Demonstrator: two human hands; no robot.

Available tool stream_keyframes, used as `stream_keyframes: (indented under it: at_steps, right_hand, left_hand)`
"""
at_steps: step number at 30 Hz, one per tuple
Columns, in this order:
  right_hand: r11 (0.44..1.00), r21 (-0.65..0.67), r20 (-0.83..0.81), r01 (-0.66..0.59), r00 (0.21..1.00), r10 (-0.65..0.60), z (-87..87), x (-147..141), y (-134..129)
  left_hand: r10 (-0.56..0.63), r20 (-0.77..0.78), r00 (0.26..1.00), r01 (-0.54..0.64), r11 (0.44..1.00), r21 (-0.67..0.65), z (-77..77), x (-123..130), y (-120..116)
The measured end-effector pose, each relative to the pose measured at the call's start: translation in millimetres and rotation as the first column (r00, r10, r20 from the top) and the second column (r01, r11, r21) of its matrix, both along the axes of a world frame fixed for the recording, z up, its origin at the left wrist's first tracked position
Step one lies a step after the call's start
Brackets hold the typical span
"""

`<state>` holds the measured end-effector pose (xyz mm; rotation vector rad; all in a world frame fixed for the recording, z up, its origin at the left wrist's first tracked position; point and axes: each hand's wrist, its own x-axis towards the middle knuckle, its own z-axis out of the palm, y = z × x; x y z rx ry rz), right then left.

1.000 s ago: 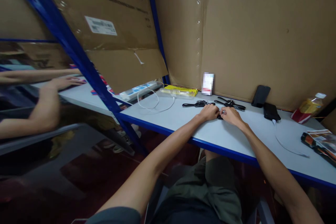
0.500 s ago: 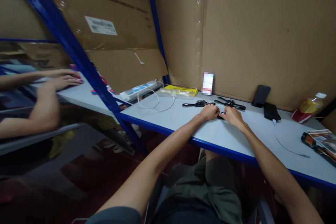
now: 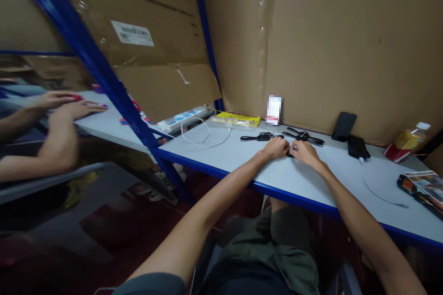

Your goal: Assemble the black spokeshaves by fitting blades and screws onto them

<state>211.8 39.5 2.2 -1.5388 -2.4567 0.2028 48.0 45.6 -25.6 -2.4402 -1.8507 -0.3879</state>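
Note:
My left hand [image 3: 277, 148] rests on the table with its fingers curled around a small black part [image 3: 290, 154], most of which the hands hide. Close against it on the right, my right hand [image 3: 304, 152] has its thumb and fingers pinched together over that part; what lies in the pinch is too small to make out. Just behind my left hand is a black spokeshave [image 3: 258, 138] with a long handle. Another black spokeshave [image 3: 303, 136], its handles crossed by a second dark bar, lies behind my right hand.
A lit phone [image 3: 274, 110] leans on the cardboard wall. To the right are a dark phone [image 3: 344, 126], a black power bank [image 3: 358, 147] with a white cable, a bottle [image 3: 405, 142] and an orange-black tool [image 3: 418, 196]. A blue post [image 3: 104, 73] separates a co-worker's table on the left.
My right fingertips have lifted slightly and curled in more over the black part. My left hand stays put. One of the co-worker's hands has moved left, showing a red piece.

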Motion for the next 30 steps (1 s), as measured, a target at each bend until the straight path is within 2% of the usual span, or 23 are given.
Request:
stream_keyframes:
  at_steps: [12,18,24,30]
  right_hand:
    - [0.998,-0.008,0.016,0.067,0.998,-0.067,2.9,5.0,5.1]
    - [0.999,-0.041,0.028,0.022,0.999,-0.021,7.1,10.4,9.6]
    - [0.999,-0.024,0.039,-0.028,0.999,0.029,-0.7,13.5,20.2]
    - [1.0,0.001,-0.019,-0.025,1.0,0.025,-8.4,15.0,30.7]
  left_hand:
    - [-0.014,0.028,1.0,0.014,1.0,0.003,2.4,0.7,-2.5]
    - [-0.014,0.035,0.999,0.014,1.0,-0.001,2.0,0.4,-2.3]
    - [-0.026,0.002,1.0,0.026,1.0,0.018,0.4,0.2,-1.5]
    - [-0.02,0.039,0.999,0.019,1.0,0.016,-0.8,-0.3,-0.1]
